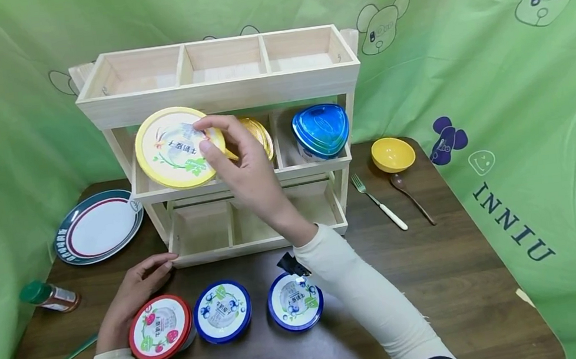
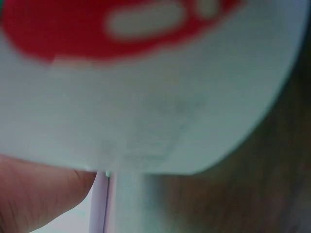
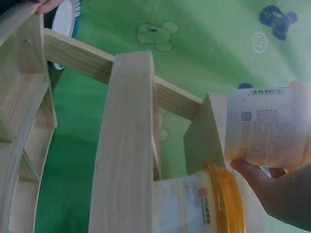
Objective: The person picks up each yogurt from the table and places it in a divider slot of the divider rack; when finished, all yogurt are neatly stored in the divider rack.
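Looks like a staged kitchen-table corner; cannot be pinned down as a home or a studio. Shows green cloth [image 1: 523, 87] printed with cartoon bears and lettering, hung behind and at both sides of a dark wood-grain table [image 1: 464, 278]. Points to eating and food storage through a pale wooden rack [image 1: 220, 95], lidded tubs [image 1: 222, 311], a plate [image 1: 101, 224], a yellow bowl [image 1: 393, 155], a white-handled fork [image 1: 393, 215], a brown spoon [image 1: 397, 180] and a spice jar [image 1: 50, 295].
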`<state>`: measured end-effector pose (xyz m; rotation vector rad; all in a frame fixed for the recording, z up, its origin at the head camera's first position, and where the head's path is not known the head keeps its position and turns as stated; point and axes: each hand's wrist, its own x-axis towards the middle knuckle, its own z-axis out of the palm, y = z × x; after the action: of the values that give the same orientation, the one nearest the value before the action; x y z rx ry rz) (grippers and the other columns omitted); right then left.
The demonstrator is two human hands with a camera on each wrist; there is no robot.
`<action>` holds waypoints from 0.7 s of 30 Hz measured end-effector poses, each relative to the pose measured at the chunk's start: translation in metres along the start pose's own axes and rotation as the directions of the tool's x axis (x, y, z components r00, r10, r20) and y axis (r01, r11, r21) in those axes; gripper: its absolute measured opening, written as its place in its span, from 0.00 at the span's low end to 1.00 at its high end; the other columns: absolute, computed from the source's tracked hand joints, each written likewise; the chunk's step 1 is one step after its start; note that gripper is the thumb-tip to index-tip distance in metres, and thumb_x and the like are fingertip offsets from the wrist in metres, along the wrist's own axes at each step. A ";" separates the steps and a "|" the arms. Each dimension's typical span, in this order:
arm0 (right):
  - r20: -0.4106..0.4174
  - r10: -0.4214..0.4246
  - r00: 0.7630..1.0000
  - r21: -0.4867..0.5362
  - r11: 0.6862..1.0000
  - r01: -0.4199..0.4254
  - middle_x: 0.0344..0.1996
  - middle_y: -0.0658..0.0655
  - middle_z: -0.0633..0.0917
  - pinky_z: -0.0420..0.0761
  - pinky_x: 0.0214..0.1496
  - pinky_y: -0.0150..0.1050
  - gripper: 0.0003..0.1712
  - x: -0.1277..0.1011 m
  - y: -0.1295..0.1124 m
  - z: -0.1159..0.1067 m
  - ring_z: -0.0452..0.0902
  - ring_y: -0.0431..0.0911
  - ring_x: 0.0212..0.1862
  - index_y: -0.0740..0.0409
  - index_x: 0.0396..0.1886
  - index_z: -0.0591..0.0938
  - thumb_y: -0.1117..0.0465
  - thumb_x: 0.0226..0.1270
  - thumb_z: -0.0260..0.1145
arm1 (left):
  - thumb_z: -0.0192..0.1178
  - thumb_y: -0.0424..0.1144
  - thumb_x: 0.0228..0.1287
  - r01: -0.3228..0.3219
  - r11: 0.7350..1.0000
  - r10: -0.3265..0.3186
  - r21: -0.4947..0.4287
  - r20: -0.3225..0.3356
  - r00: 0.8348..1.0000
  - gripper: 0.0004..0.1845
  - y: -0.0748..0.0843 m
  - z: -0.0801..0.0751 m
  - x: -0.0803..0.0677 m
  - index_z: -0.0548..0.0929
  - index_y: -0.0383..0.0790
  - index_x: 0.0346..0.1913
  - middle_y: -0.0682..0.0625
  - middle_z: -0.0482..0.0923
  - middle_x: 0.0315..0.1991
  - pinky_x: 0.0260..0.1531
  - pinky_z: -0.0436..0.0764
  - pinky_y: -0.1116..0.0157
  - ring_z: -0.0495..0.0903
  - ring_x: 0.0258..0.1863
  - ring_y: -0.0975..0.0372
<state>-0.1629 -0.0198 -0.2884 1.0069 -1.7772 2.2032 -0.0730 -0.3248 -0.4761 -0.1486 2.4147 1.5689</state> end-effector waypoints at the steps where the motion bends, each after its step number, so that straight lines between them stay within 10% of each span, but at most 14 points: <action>1: 0.008 0.001 1.000 -0.003 1.000 -0.001 0.64 0.63 0.77 0.85 0.48 0.35 0.19 0.001 0.002 0.003 0.79 0.45 0.52 0.69 0.69 0.76 0.69 0.85 0.57 | 0.57 0.47 0.87 -0.001 1.000 0.001 -0.008 0.004 1.000 0.26 0.000 0.000 0.000 0.76 0.35 0.76 0.38 0.73 0.74 0.53 0.79 0.75 0.75 0.56 0.75; 10: -0.019 0.028 0.999 0.007 1.000 -0.027 0.65 0.62 0.79 0.78 0.44 0.32 0.17 0.005 0.019 0.026 0.77 0.37 0.50 0.68 0.68 0.76 0.68 0.86 0.57 | 0.57 0.44 0.87 -0.020 0.997 0.022 -0.072 0.021 1.000 0.24 -0.001 -0.001 0.000 0.76 0.33 0.75 0.58 0.78 0.63 0.53 0.81 0.73 0.78 0.56 0.74; 21: -0.070 0.040 0.997 -0.033 0.999 -0.043 0.67 0.62 0.79 0.82 0.51 0.30 0.17 0.006 0.041 0.046 0.77 0.36 0.54 0.65 0.68 0.77 0.66 0.87 0.58 | 0.56 0.42 0.87 -0.031 0.997 0.032 -0.073 0.023 0.999 0.23 -0.002 -0.001 0.000 0.76 0.34 0.75 0.60 0.79 0.61 0.53 0.82 0.73 0.79 0.56 0.72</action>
<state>-0.1695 -0.0759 -0.3149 0.8828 -1.8156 2.1948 -0.0723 -0.3265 -0.4773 -0.1056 2.3541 1.6636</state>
